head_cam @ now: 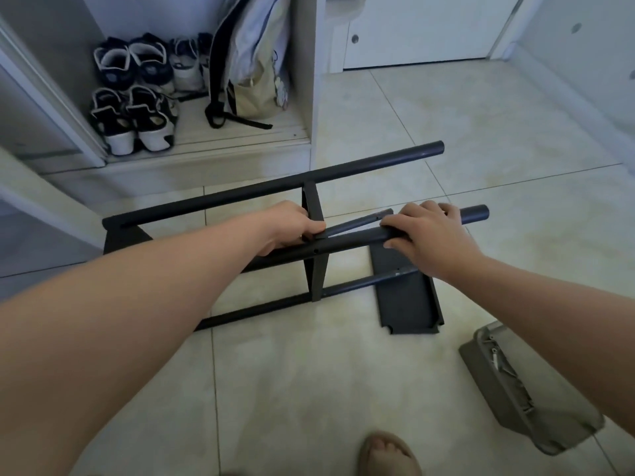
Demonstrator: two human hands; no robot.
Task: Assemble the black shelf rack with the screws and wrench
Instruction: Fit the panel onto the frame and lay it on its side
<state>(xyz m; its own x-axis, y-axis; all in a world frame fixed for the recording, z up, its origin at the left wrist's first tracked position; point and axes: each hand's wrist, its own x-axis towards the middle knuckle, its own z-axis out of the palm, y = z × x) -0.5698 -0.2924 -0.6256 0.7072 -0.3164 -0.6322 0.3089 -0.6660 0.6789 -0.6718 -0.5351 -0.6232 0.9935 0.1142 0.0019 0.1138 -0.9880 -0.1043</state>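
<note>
The black shelf rack (314, 280) lies on its side on the tiled floor, with long round poles running left to right and a shelf panel standing between them. My left hand (292, 228) grips the top corner of that standing panel, where it meets a pole. My right hand (429, 231) curls over the upper front pole (347, 243) near its right end. A loose black shelf panel (409, 304) lies flat under the poles at the right. A grey tray (529, 393) at lower right holds several screws (496, 355). No wrench is visible.
An open closet at the back left holds several shoes (137, 94) and a hanging bag (254, 63). White cabinet doors (419, 29) stand at the back right. My bare foot (388, 455) is at the bottom edge of the view.
</note>
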